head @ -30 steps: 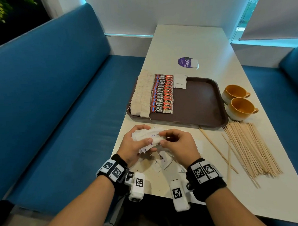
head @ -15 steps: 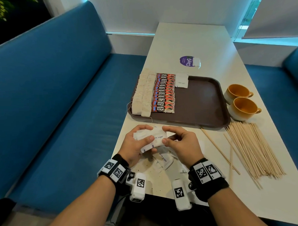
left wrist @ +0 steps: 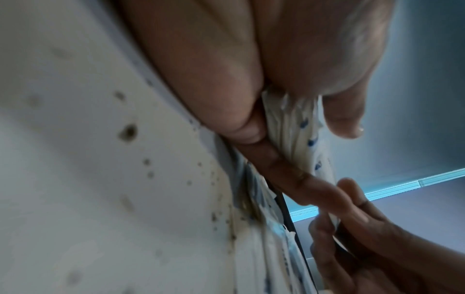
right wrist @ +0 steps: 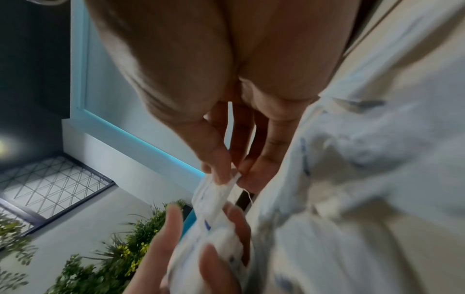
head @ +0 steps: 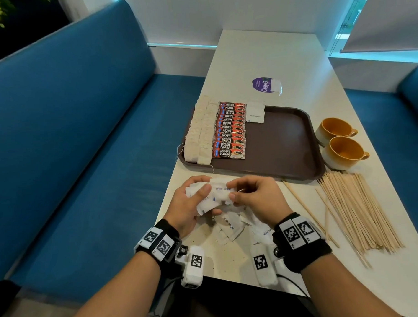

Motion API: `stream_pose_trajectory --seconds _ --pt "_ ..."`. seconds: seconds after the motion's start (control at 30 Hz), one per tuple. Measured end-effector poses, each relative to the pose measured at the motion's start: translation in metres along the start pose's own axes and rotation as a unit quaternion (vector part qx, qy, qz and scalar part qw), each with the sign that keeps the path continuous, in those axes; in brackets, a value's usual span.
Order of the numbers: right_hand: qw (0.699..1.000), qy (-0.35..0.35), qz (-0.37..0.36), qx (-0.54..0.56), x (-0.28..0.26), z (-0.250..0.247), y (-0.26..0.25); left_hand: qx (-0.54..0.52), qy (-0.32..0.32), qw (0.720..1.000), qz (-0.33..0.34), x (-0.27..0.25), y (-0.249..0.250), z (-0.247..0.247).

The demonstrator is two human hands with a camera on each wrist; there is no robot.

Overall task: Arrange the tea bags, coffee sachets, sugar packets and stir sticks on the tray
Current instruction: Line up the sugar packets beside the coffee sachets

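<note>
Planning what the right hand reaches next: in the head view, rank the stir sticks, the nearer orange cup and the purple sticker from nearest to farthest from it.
From the right hand:
1. stir sticks, beside it on the right.
2. nearer orange cup, beyond the sticks, right of the tray.
3. purple sticker, past the tray's far edge.

Both forearms reach forward, wrists strapped with marker bands. Left hand [head: 190, 201] curled, thumb on top, gripping a bundle of sugar packets [head: 216, 196]. Right hand [head: 254, 195] pinches the bundle's right edge between thumb and fingertips.

Brown tray [head: 285, 141] — red-black coffee sachets [head: 229, 131], mustard cups [head: 340, 142]
</note>
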State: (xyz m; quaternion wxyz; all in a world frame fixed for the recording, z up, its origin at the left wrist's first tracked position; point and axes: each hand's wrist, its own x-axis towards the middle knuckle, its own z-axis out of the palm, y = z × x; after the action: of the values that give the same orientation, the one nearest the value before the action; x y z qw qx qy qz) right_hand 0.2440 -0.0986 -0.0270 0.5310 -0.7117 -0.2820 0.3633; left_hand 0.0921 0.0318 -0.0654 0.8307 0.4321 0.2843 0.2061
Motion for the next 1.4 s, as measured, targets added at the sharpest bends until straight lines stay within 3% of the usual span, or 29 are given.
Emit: stream_pose_trajectory --seconds 0.1,0.23,0.43,0.73,0.87,1.17,1.4 --pt "1.0 0.002 -0.019 0.008 0.028 -0.018 -0.017 -0.045 -0.047 0.998 0.016 0.003 -0.004 -0.006" --pt "0.995 0.073 -0.035 0.052 0.088 -0.054 -0.038 -0.046 -0.08 0.995 0.025 0.006 -0.006 -0.012" --pt "0.988 0.149 0.024 0.018 0.174 -0.109 -0.048 0.0 -0.028 0.999 0.022 0.008 -0.008 -0.013" --pt "0.981 0.139 0.064 -0.119 0.238 -0.112 -0.029 -0.002 -0.032 0.999 0.01 0.007 -0.006 -0.009" --pt "0.965 0.15 0.064 -0.204 0.257 -0.113 -0.029 -0.006 -0.035 0.999 0.012 0.007 -0.006 -0.009" --pt "0.953 0.156 0.083 -0.246 0.266 -0.116 -0.031 -0.007 -0.032 0.999 0.021 0.009 -0.01 -0.012" --pt "0.972 0.178 0.063 -0.138 0.233 -0.115 -0.037 0.004 -0.022 1.0 0.009 0.009 -0.009 -0.01"
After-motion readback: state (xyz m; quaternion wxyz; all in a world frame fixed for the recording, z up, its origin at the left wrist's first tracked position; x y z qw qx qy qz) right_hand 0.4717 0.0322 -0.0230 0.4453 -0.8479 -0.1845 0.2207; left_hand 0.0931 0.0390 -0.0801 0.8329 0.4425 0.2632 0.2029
